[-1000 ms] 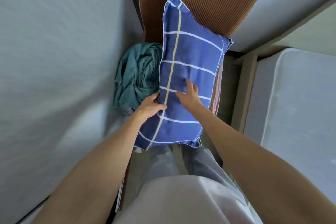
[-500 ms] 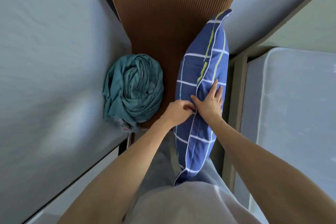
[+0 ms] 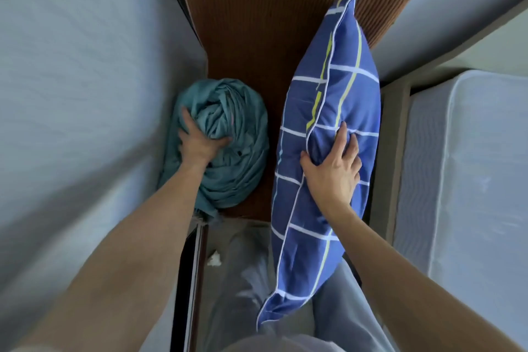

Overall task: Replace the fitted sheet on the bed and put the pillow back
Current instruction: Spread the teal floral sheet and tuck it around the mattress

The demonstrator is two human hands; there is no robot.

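A blue pillow [image 3: 325,111] with white and yellow grid lines stands on its edge against the bed frame, right of centre. My right hand [image 3: 333,166] grips its piped seam, thumb on one face and fingers on the other. To the left, a bundled teal sheet [image 3: 243,134] lies on a brown ribbed surface [image 3: 271,17]. My left hand [image 3: 198,141] presses down into the bundle, its fingers sunk in the folds. The bare white mattress [image 3: 474,180] fills the right side.
A pale wall [image 3: 71,94] closes off the left. A beige bed frame rail [image 3: 393,157] runs between the pillow and the mattress. My legs in light trousers [image 3: 245,280] stand in the narrow gap below, beside a dark vertical edge [image 3: 190,288].
My left hand has left the pillow and moved left onto the teal sheet bundle. The pillow, flat a second ago, now stands on edge in my right hand alone.
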